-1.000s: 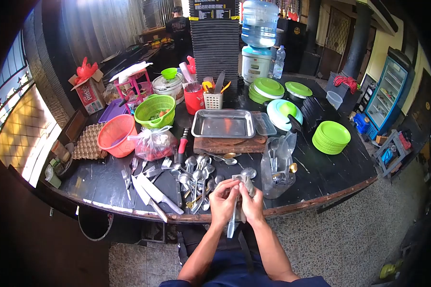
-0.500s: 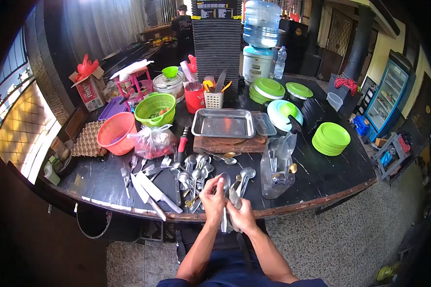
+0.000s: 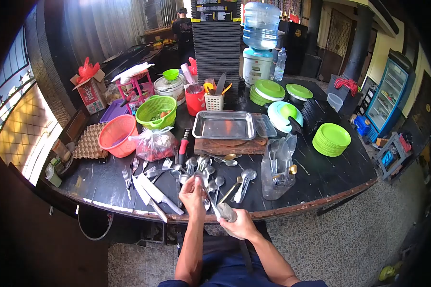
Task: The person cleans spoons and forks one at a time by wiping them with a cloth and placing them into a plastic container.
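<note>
My left hand (image 3: 193, 197) pinches a metal spoon (image 3: 210, 200) near its bowl, just over the front edge of the table. The spoon's handle slants down to my right hand (image 3: 240, 225), which is closed around a grey cloth (image 3: 227, 213) and the handle's end. Behind my hands lies a loose pile of spoons (image 3: 201, 165), partly hidden by my left hand. A small group of spoons (image 3: 246, 179) rests together to the right of the pile. Two knives (image 3: 158, 193) and several forks (image 3: 126, 177) lie to the left.
A clear plastic cutlery holder (image 3: 276, 184) stands to the right, with green plates (image 3: 331, 138) beyond it. At the back are a metal tray (image 3: 223, 136) on a wooden board (image 3: 215, 146), a plastic bag (image 3: 155, 146) and red (image 3: 111, 146) and green baskets (image 3: 151, 122). A person (image 3: 183, 31) stands far behind.
My left hand has moved left and tilted the spoon, which stood nearly upright before. The right hand has lowered slightly, with the cloth now at the spoon's handle.
</note>
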A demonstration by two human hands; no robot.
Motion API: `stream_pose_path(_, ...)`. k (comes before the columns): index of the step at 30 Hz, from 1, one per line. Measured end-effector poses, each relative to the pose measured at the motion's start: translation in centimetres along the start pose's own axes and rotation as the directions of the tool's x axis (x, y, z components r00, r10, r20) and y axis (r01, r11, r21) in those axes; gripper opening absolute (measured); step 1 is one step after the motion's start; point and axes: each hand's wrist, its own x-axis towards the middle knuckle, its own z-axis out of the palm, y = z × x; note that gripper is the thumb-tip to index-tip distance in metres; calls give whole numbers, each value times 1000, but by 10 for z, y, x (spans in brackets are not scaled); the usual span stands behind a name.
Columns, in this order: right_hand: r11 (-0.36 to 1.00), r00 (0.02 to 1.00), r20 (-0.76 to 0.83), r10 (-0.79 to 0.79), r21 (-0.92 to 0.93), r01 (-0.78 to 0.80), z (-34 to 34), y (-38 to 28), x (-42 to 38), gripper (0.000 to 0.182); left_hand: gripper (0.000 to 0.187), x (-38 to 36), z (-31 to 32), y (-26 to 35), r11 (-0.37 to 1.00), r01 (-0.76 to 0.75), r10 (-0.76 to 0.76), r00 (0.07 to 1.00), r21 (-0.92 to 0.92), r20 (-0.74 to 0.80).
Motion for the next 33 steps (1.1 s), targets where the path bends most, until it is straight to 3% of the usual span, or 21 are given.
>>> stream_pose_path(5,999,994,103,-44,-14,45,-8,18,-2,37,17,34,-33,-2,984,-77,44,979,-162,-197)
stream_pose_path(7,1000,999,38,-11,19,10,-18,15,-1,40,18,43,-44,9,976,-175,142,963,-133,-228)
stream_pose_path(8,996,996,-69,-57,61,61,-17,39,10,42,19,44,-43,11,971,-187,142,952,-149,-270)
stream_pose_path(9,996,991,-132,0,89,12,-20,56,22,44,19,37,-31,25,972,-192,149,947,-132,-286)
stream_pose_path(10,984,960,-275,-51,149,95,-22,54,34,42,19,34,-29,24,972,-194,155,954,-135,-257)
stream_pose_path(12,991,880,-463,-105,25,132,-35,52,55,31,20,30,-22,19,969,-226,204,959,-98,-196)
stream_pose_path(13,990,835,-533,-138,-84,110,-38,62,68,28,20,28,-14,17,964,-260,247,955,-62,-162)
stream_pose_path(15,987,780,-604,-162,-81,142,-35,78,83,28,18,19,6,20,970,-243,243,969,-3,-44)
stream_pose_path(18,959,744,-605,-284,-173,226,-17,103,91,25,16,6,49,27,981,-177,179,984,-85,20)
stream_pose_path(19,961,808,-537,-240,-248,121,-17,104,89,23,21,6,59,25,982,-178,183,979,-60,94)
stream_pose_path(21,966,780,-570,-256,-135,218,-16,98,88,23,20,8,84,19,971,-229,238,954,-65,182)
stream_pose_path(23,963,778,-567,-269,-165,212,-16,104,89,23,18,0,119,27,955,-232,279,914,-184,295)
stream_pose_path(24,956,775,-561,-290,-201,213,-18,107,89,23,15,-4,134,32,967,-222,253,907,-129,337)
stream_pose_path(29,967,795,-552,-252,-170,189,-21,106,89,24,11,-16,193,14,951,-264,301,669,-162,679)
stream_pose_path(31,966,786,-562,-257,-164,198,-20,106,89,24,10,-16,204,1,954,-296,146,577,39,804)
stream_pose_path(33,960,778,-563,-279,-148,238,-19,112,92,24,11,-17,210,-7,821,-557,165,446,128,880)
